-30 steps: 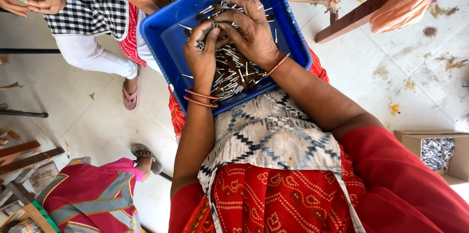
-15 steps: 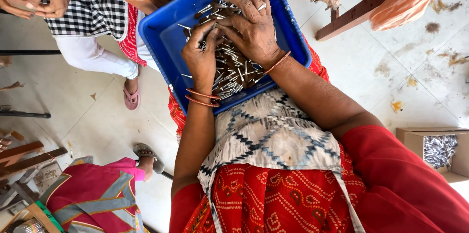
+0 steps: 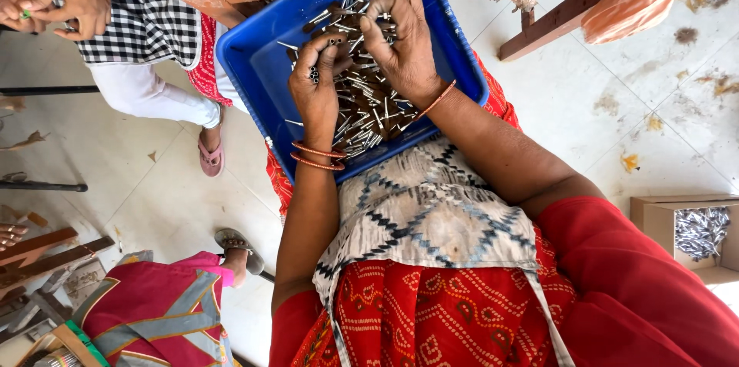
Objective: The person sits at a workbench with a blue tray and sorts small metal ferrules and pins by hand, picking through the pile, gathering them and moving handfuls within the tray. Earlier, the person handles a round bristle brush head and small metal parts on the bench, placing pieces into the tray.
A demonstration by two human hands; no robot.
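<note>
1. The blue tray (image 3: pixel 254 67) on the person's lap was full of thin metal pins (image 3: pixel 362 109), so most of the sorting looked undone.
2. The left hand (image 3: pixel 317 90) pinched a small bunch of pins, fingers closed on them.
3. That bunch pointed up toward the far table edge.
4. The right hand (image 3: pixel 400 36) curled into the pile; I could not tell its grip.

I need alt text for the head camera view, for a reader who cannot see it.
Seen from above, a person's left hand and right hand sort thin metal pins in a blue tray on their lap. The left hand pinches a small bundle of pins. A second person in a checked top stands at upper left.
</note>
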